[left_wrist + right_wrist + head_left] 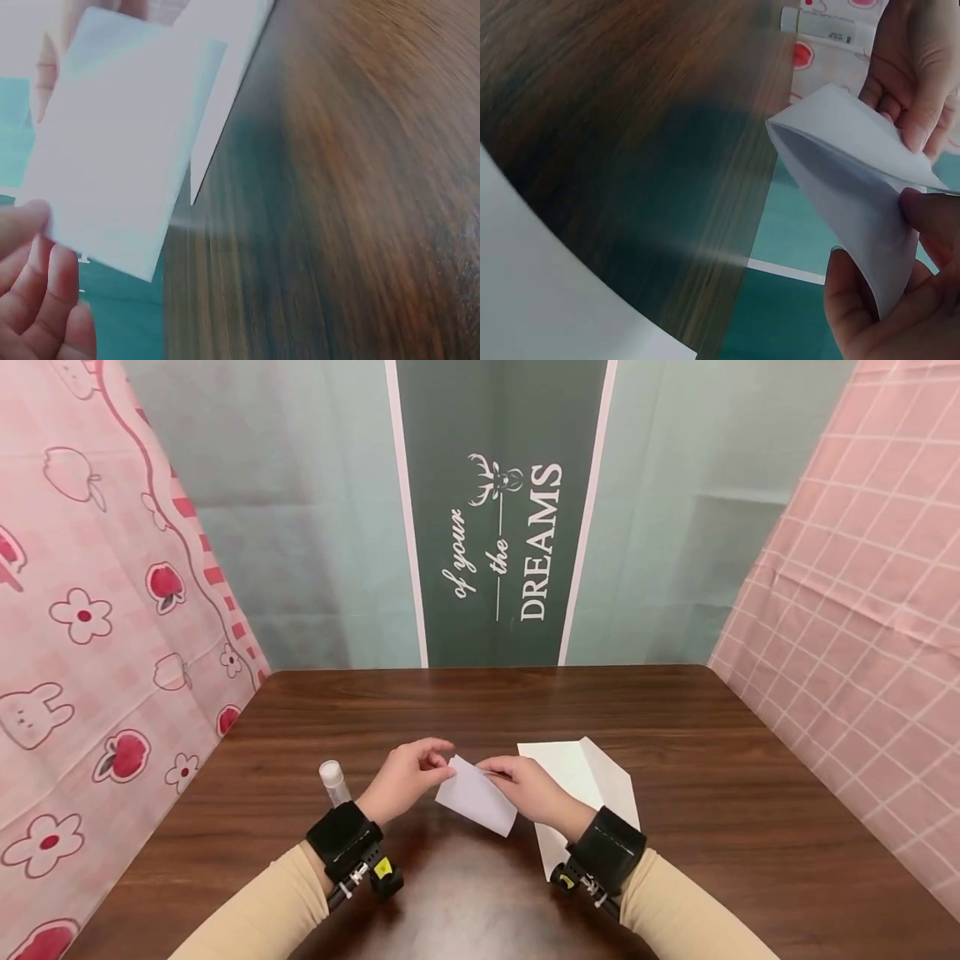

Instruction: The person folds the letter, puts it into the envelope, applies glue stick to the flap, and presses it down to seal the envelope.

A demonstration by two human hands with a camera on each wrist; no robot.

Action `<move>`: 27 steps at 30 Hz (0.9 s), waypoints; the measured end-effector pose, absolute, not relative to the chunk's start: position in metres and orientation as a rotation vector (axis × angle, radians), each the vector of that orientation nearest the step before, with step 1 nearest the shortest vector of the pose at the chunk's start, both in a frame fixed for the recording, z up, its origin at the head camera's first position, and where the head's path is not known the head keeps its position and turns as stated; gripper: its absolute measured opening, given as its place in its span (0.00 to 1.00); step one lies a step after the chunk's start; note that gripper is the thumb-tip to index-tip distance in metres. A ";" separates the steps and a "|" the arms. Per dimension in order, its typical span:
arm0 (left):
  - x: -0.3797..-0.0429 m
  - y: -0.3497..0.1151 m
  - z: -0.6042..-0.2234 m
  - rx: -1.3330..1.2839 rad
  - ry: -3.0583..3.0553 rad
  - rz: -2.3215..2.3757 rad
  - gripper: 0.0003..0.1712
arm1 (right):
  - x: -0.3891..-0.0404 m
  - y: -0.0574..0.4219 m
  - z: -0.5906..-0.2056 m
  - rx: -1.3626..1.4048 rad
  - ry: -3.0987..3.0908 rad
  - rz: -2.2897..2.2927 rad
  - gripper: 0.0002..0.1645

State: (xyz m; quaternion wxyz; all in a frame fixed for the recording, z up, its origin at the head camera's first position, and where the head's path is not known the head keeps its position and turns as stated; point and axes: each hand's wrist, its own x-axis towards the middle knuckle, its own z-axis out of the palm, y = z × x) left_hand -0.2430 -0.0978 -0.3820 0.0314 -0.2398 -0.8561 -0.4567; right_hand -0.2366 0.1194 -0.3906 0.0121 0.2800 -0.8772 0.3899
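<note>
A small folded piece of white paper (478, 800) is held up over the table between both hands. My left hand (407, 777) pinches its upper left corner with thumb and fingers. At the opposite side my right hand (536, 787) grips the paper's edge. In the right wrist view the folded paper (840, 142) gapes like a pocket, with the right thumb on its inner face and the fingers behind. The left wrist view shows the paper's flat outer face (120, 142), with the left thumb (26, 221) on a corner.
A larger creased white sheet (562, 768) lies on the brown wooden table (450, 702), partly under the right forearm. A glue stick (333, 781) with a white cap is beside the left wrist. Patterned cloths (862, 635) hang around the table.
</note>
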 end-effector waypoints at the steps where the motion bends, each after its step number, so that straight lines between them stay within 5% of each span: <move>1: -0.244 -0.099 -0.382 -0.737 -2.640 -1.440 0.17 | -0.236 0.120 -0.390 0.869 -2.738 1.221 0.11; 10: -0.247 -0.101 -0.386 -0.799 -2.618 -1.627 0.05 | -0.237 0.125 -0.390 0.983 -2.752 1.233 0.12; 16: -0.246 -0.103 -0.387 -0.766 -2.609 -1.634 0.04 | -0.239 0.126 -0.392 0.987 -2.782 1.263 0.17; 27: -0.245 -0.108 -0.392 -0.809 -2.559 -1.782 0.07 | -0.241 0.138 -0.392 1.047 -2.799 1.093 0.09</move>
